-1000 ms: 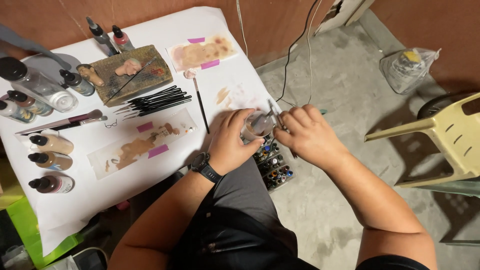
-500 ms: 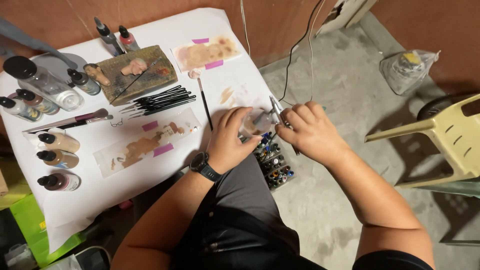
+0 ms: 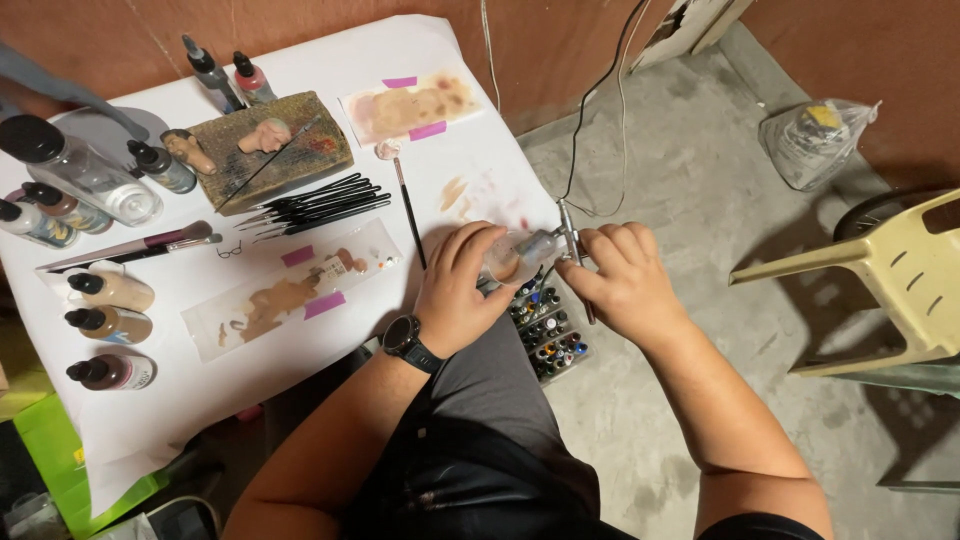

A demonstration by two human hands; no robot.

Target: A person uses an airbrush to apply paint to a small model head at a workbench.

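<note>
Your left hand [image 3: 462, 290], with a black watch on its wrist, curls closed around a small clear bottle of tan liquid [image 3: 518, 256] at the right edge of the white paper-covered table [image 3: 330, 60]. Your right hand [image 3: 622, 280] pinches a slim silver airbrush [image 3: 572, 248] just beside that bottle, its fingers folded narrow around the tool. Directly below both hands, a clear rack of small coloured paint pots [image 3: 548, 330] rests against your knee.

Three dropper bottles of beige and brown paint with black caps [image 3: 108, 330] lie on their sides at the table's left edge. A larger clear bottle with a black cap [image 3: 78, 170] lies farther back. Two clear plastic sheets smeared with flesh tones and held by pink tape [image 3: 290, 290] sit mid-table and at the far edge. A row of black-handled brushes [image 3: 320, 202] lies next to a brown block [image 3: 270, 150].

The floor is bare grey concrete [image 3: 700, 200]; the wall is reddish brown. A pale yellow plastic chair [image 3: 890, 290] stands to your right.
</note>
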